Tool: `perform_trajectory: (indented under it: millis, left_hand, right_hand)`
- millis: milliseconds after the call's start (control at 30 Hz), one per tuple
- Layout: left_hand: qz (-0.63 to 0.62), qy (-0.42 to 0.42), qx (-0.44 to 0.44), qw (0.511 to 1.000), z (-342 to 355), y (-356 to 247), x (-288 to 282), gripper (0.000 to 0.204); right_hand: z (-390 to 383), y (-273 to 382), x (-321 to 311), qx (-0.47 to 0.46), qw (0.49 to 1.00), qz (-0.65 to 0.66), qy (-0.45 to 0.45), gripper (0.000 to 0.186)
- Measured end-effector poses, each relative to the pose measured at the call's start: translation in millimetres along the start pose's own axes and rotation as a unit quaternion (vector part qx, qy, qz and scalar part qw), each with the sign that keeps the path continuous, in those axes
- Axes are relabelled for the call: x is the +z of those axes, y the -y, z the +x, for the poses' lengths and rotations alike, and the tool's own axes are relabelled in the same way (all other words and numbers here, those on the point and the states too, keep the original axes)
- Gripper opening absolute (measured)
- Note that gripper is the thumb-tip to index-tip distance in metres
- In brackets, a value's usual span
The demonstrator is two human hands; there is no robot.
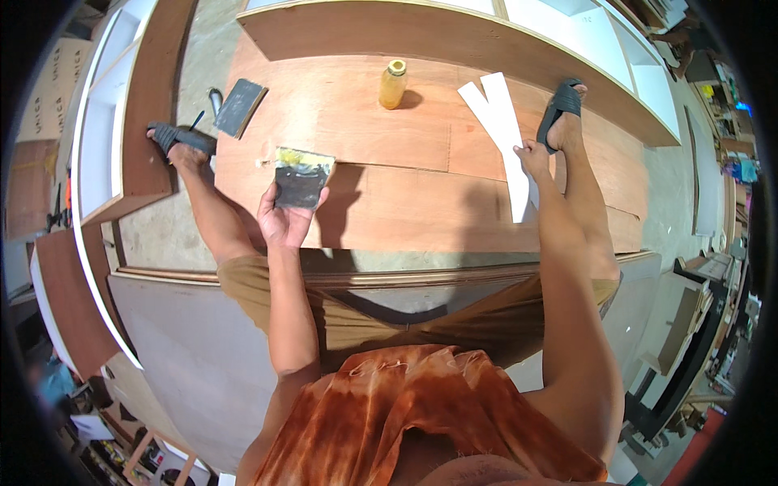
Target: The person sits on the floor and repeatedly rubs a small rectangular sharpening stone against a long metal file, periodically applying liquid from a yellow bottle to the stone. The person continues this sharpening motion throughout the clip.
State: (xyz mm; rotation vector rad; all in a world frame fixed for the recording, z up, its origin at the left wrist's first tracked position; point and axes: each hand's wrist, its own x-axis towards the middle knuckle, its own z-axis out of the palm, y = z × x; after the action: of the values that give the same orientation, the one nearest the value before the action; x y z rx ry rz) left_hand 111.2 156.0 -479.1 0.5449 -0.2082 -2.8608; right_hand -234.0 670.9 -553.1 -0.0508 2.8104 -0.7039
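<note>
My left hand point(289, 219) is closed around the lower edge of a small square board point(301, 185), tilted up above the plywood. Its face is dark grey, with a yellowish smear along the upper part. My right hand point(532, 158) pinches the edge of a long white strip point(509, 138) lying on the plywood. A second white strip point(478, 104) crosses it at an angle, its lower part overlapped. Between the hands, farther off, stands a glass bottle point(393, 86) with amber-yellow contents. Beyond my left hand lies another dark rectangular block point(241, 108).
Reddish plywood panels point(405, 194) cover the floor ahead. A long wooden cabinet frame with white compartments point(454, 36) runs along the far side, and another frame point(139, 134) stands at left. A dark-handled tool point(215, 100) lies near my left foot. My sandalled feet flank the panels.
</note>
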Motion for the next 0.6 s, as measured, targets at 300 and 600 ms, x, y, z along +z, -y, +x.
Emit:
perform_trajectory:
  millis: [300,600]
  left_hand:
    - [-0.085,0.037,0.038,0.995,-10,-17,6,0.046]
    - [-0.131,0.121,0.166,0.970,-43,-66,19,0.051]
  right_hand:
    - [-23,93,-38,-0.192,0.928,0.057,-0.314,0.028]
    - [-166,315,31,-0.474,0.880,-0.022,-0.016,0.020]
